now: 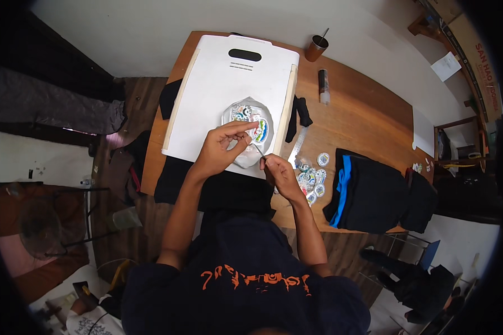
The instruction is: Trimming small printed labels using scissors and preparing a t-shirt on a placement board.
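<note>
Thin dark tool (258, 151) is held at its near end, tilted w/ tip pointed far L; exact type can't be told. Just beyond, a roundish multicol. printed pc. (261, 132) is seen at R side of a crumpled pale wrapper (244, 161), in which smaller printed pcs. (241, 113) are heaped, partly hidden.

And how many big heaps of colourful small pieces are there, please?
2. The first heap is on the white board, partly hidden by the left hand; the second heap is on the wooden table, right of the right hand. Others may be hidden.
</note>
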Demonstrator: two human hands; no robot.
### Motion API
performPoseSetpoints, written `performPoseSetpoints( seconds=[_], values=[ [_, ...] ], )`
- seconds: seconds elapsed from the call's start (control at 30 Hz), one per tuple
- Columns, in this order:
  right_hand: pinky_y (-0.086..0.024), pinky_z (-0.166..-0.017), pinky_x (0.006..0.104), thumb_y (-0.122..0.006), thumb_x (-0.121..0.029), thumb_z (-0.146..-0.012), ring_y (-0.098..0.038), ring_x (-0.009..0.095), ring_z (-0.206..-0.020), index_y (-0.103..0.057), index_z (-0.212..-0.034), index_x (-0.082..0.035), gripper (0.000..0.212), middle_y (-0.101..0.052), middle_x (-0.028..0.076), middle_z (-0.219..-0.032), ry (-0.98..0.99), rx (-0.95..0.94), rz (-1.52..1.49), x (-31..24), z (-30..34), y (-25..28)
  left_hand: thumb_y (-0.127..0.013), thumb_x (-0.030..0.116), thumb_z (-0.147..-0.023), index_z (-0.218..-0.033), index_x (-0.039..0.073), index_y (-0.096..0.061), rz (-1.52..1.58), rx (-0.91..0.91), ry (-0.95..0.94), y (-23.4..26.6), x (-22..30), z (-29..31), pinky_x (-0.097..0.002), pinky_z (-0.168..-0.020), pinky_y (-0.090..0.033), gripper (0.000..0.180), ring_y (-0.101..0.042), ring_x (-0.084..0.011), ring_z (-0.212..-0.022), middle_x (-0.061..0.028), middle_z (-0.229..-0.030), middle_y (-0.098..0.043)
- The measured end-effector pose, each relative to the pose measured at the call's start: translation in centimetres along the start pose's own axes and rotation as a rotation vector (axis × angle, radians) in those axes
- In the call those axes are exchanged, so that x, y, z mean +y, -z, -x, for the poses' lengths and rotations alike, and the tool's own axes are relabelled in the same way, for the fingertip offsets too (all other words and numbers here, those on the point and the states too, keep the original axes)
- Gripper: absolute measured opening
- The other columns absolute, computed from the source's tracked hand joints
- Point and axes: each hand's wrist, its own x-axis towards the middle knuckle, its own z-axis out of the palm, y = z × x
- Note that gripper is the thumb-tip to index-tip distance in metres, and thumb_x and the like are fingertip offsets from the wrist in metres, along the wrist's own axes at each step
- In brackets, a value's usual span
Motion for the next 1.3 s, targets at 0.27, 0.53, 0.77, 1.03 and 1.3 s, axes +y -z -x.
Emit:
performPoseSetpoints(
  seconds=[0.27, 0.53, 0.77, 1.03, 1.3],
  values=[
    [-0.023, -0.048, 0.0204, -0.045, -0.034, -0.106, -0.031, 0.001, -0.051, -0.06, -0.094, -0.005, 0.034, -0.039, -0.008, -0.062, 0.007, -0.002, 0.011, -0.3, -0.1, -0.4, -0.061, -0.006, -0.092, -0.127, -0.003, -0.061, -0.005, 0.015, -0.005, 0.1, -0.4, 0.4, -0.0247, -0.088, -0.048, 0.035, -0.059, -0.011, -0.099, -0.0108, -0.116, -0.063],
    [-0.028, -0.046, 0.0219, -0.029, -0.042, -0.108, -0.035, 0.006, -0.046, -0.055, -0.1, -0.005, 0.046, -0.039, -0.002, -0.054, -0.017, 0.008, -0.066, 1.0, -0.3, 0.1, -0.06, -0.007, -0.093, -0.132, -0.005, -0.056, 0.085, 0.294, -0.061, -0.7, -1.8, 1.0, -0.0233, -0.088, -0.048, 0.04, -0.059, -0.0097, -0.097, -0.0089, -0.115, -0.061],
    [-0.031, -0.044, 0.0233, -0.022, -0.049, -0.106, -0.037, 0.009, -0.042, -0.055, -0.099, -0.003, 0.057, -0.045, 0.002, -0.051, -0.106, 0.005, -0.055, 1.1, -0.4, -1.2, -0.073, 0.001, -0.086, -0.14, 0.001, -0.05, -0.259, 0.319, -0.123, -1.5, -3.9, 0.9, -0.0264, -0.086, -0.047, 0.059, -0.058, -0.0143, -0.103, -0.0117, -0.125, -0.059],
    [-0.035, -0.047, 0.0234, -0.026, -0.047, -0.106, -0.038, 0.01, -0.043, -0.054, -0.099, -0.003, 0.053, -0.041, 0.001, -0.049, -0.087, -0.008, -0.069, 2.3, 0.3, -1.4, -0.068, -0.003, -0.088, -0.133, -0.003, -0.056, -0.048, 0.317, -0.108, -0.9, -4.7, 0.8, -0.0251, -0.086, -0.048, 0.047, -0.059, -0.0116, -0.1, -0.0118, -0.121, -0.061],
    [-0.04, -0.062, 0.0232, -0.041, -0.034, -0.106, -0.044, 0.008, -0.066, -0.05, -0.111, -0.003, 0.032, -0.047, 0.0, -0.08, 0.17, 0.187, -0.225, 1.1, -2.1, -0.6, -0.066, -0.008, -0.088, -0.118, -0.006, -0.063, 0.071, 0.23, -0.083, -1.4, -3.9, 2.1, -0.0242, -0.086, -0.048, 0.03, -0.06, -0.0098, -0.097, -0.0098, -0.115, -0.064]
  ],
)
